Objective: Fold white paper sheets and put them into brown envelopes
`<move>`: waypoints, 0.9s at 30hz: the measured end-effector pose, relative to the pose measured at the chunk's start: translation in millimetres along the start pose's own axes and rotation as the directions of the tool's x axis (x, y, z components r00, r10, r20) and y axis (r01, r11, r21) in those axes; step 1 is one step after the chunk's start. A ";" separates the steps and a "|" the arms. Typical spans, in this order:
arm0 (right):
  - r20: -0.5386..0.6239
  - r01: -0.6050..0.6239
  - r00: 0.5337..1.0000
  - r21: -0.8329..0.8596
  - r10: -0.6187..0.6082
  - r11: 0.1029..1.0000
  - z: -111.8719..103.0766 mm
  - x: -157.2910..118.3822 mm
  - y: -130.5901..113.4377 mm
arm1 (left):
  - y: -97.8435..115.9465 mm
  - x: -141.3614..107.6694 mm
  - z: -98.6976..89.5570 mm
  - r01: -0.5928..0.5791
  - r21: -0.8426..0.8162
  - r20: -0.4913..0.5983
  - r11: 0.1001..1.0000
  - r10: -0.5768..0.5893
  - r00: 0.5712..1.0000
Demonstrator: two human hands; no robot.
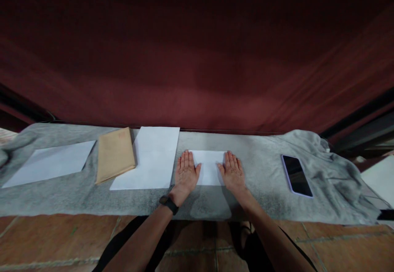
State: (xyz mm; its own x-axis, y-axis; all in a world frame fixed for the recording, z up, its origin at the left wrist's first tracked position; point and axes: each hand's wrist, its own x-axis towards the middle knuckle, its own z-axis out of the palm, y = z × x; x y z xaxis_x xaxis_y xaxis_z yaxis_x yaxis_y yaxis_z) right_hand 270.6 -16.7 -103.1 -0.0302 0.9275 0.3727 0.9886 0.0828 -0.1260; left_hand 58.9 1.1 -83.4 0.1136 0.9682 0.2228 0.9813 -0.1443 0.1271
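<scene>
A small white sheet of paper (211, 168), perhaps folded, lies flat on the grey cloth in front of me. My left hand (187, 173) rests flat on its left edge, fingers stretched away from me and thumb pointing inward. On the opposite edge lies my right hand (232, 173), also flat, with its thumb turned toward the middle. Both hands are open and grip nothing. The paper's side edges are partly hidden under them.
Left of my hands, a brown envelope (115, 153) overlaps a larger white sheet (156, 157). Another white sheet (52, 161) lies farther left. A phone (297, 175) rests at the right near bunched grey cloth (335, 177). A dark red curtain-like surface (197, 67) rises behind.
</scene>
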 end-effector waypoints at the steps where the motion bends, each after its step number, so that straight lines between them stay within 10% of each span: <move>1: 0.001 -0.005 1.000 -0.002 0.005 1.000 -0.2 -0.8 1.9 | -1.8 -0.4 -0.7 0.003 -0.004 -0.006 1.000 -0.003 1.000; 14: 0.158 0.177 0.967 0.144 -0.199 0.974 -22.8 -24.2 -37.9 | 30.9 -32.4 -10.9 -0.316 -0.121 0.021 0.941 0.321 0.947; 27: 0.132 0.115 0.984 0.052 -0.121 0.992 -22.1 -29.2 -16.2 | 19.0 -37.9 -10.6 -0.236 -0.057 0.019 0.970 0.237 0.971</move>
State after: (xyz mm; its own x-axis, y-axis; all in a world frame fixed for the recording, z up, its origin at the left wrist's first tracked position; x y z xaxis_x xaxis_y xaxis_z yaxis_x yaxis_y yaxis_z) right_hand 258.7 -53.2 -91.7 -0.1693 0.9504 0.2608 0.9694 0.2083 -0.1300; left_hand 71.5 -40.5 -79.2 0.3460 0.9101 0.2279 0.9163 -0.3800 0.1261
